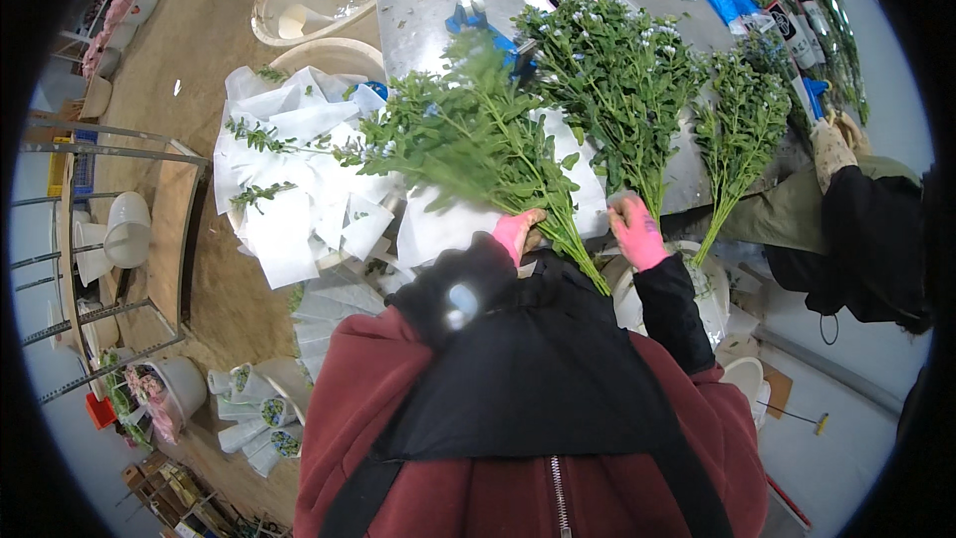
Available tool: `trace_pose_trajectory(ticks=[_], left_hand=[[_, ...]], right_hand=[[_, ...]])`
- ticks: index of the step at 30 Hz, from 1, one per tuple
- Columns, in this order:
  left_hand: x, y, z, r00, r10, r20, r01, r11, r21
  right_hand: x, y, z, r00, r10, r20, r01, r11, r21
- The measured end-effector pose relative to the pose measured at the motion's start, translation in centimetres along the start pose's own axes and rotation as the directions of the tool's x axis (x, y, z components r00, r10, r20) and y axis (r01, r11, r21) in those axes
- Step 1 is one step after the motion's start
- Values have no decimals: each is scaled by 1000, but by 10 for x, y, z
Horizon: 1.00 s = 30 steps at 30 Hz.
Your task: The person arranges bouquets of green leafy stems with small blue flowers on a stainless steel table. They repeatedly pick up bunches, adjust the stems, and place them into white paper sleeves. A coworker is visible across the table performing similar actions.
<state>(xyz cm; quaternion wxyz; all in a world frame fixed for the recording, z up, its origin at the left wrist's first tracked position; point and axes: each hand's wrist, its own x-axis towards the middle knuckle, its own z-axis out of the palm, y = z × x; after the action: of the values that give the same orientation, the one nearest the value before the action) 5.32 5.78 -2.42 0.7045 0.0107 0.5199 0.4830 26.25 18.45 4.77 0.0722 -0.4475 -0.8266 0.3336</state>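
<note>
My left hand [518, 235], in a pink glove, is closed around the stems of a leafy bunch of small pale-blue flowers [488, 144]. The bunch's leafy top is smeared by motion and tilts up to the left, while its stem ends [590, 274] point toward my body. To the right, my right hand [639, 233], also pink-gloved, has its fingers drawn together beside the stems of a second bunch [622, 100] lying on the metal table [413, 35]. What those fingers hold, if anything, is too small to make out. A third, thinner bunch [739, 130] lies farther right.
White paper sheets [289, 139] with loose sprigs heap over a tub at the left. Behind it stands a large pale tub [264, 15] holding a scoop-like piece. A blue tape dispenser [473, 15] sits on the table. At right, a co-worker's gloved hand [835, 144] is close to the bunches.
</note>
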Motion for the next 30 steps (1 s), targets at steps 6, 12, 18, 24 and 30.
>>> trace_pose_trajectory(ticks=[6,12,18,24,30], left_hand=[[10,-8,-3,997,47,68,-50,998,44],[13,-17,-6,993,117,1,-115,978,176],[27,-28,-17,980,196,21,-197,965,174],[21,-20,-11,992,108,-64,-99,986,132],[9,-8,1,967,192,-165,-164,972,169]], right_hand=[[-24,5,7,992,112,61,-110,993,-34],[17,-30,69,978,111,178,-129,987,92],[42,-53,60,959,135,250,-115,989,-91],[64,-29,52,948,120,294,-154,983,96],[67,-17,56,937,62,345,-176,934,310]])
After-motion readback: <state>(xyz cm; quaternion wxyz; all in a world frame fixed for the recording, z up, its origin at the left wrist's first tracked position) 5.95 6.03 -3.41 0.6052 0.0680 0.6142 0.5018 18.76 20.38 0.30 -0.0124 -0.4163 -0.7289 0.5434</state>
